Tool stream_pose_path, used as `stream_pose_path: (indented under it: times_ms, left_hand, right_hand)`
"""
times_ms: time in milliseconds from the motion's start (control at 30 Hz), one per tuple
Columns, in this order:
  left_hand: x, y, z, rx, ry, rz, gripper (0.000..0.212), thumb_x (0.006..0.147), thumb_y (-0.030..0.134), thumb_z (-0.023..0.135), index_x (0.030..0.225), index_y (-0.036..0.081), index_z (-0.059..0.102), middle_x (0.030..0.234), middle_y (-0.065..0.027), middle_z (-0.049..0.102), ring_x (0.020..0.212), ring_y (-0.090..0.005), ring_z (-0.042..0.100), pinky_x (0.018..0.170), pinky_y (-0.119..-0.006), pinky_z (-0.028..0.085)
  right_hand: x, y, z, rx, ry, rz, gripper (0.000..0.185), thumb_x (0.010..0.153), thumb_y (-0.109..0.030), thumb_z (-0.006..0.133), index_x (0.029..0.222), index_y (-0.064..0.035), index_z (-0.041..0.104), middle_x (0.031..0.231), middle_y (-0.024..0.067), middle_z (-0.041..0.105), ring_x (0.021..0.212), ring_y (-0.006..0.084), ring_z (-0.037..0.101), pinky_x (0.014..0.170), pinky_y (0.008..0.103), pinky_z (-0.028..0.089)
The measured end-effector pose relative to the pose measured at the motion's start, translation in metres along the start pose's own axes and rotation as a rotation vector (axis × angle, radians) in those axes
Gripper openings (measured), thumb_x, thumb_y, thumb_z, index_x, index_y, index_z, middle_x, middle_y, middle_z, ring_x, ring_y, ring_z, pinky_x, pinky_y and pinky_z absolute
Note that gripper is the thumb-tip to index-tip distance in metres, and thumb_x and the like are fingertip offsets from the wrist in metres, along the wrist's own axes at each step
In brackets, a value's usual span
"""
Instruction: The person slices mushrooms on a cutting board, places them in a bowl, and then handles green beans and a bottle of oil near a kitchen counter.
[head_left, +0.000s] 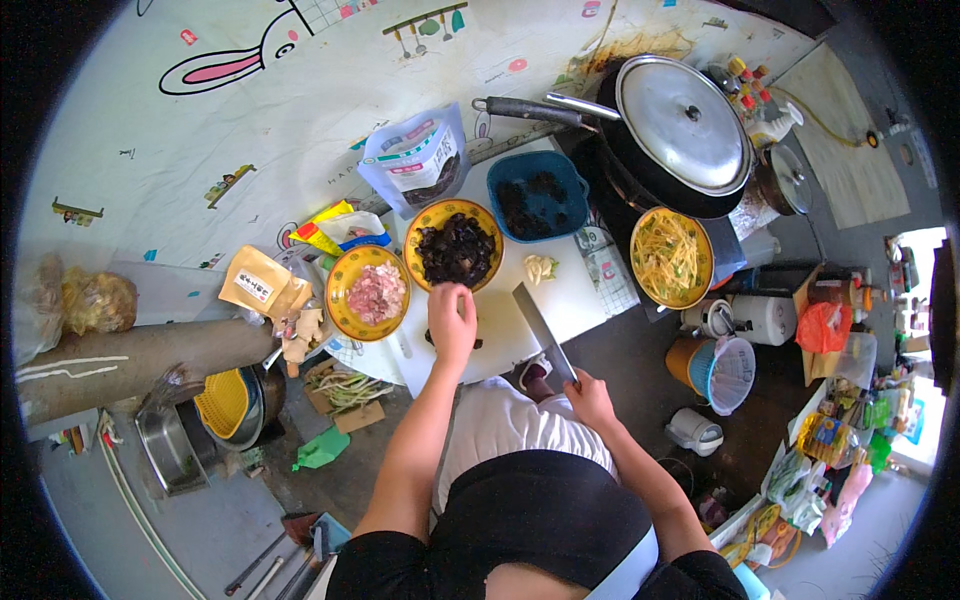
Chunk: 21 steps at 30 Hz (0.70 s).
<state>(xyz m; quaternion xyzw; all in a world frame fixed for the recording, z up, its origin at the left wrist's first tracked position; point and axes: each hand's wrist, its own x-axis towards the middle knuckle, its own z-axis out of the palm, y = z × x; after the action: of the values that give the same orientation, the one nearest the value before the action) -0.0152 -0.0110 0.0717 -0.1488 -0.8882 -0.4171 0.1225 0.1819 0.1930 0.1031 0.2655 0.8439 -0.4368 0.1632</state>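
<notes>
My right hand (590, 401) grips the handle of a cleaver (541, 324), its blade pointing up and left over the white cutting board (510, 341). My left hand (452, 330) is at the near rim of a yellow patterned bowl (412, 262) holding dark wood ear fungus (459, 249). Its fingertips are pinched together; I cannot tell whether something is between them. A few dark pieces (478, 344) lie on the board, partly hidden by my left hand. To the left stands another yellow bowl (340, 311) of chopped pink meat (375, 292). Peeled garlic cloves (539, 268) lie right of the fungus bowl.
A blue plastic basket (579, 217) with dark fungus and a stand-up pouch (420, 169) are behind the bowls. At right, a lidded wok (686, 124) stands beyond a bowl of yellow shreds (671, 259). Ginger (304, 334) lies left. A bin (727, 375) stands on the floor.
</notes>
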Motion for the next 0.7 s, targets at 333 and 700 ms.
stream_pose_path:
  times_ms: [333, 700]
  left_hand:
    - [-0.037, -0.026, 0.027, 0.570, -0.496, -0.193, 0.049, 0.085, 0.031, 0.058, 0.128, 0.007, 0.053, 0.137, -0.0181, 0.044, 0.133, -0.0368, 0.032, 0.107, -0.062, 0.020]
    - [-0.067, -0.007, 0.049, 0.361, -0.719, 0.036, 0.051, 0.083, 0.024, 0.060, 0.129, 0.006, 0.051, 0.145, -0.0170, 0.036, 0.137, -0.0323, 0.030, 0.110, -0.060, 0.018]
  right_hand:
    - [0.003, 0.002, 0.003, -0.021, 0.010, 0.002, 0.030, 0.084, -0.019, 0.059, 0.110, -0.0030, 0.063, 0.062, 0.0183, 0.057, 0.053, 0.0257, 0.058, 0.055, 0.0376, 0.046]
    - [-0.003, 0.002, 0.002, -0.012, 0.023, -0.002, 0.032, 0.085, -0.019, 0.060, 0.112, -0.0031, 0.062, 0.062, 0.0188, 0.056, 0.054, 0.0266, 0.059, 0.055, 0.0373, 0.046]
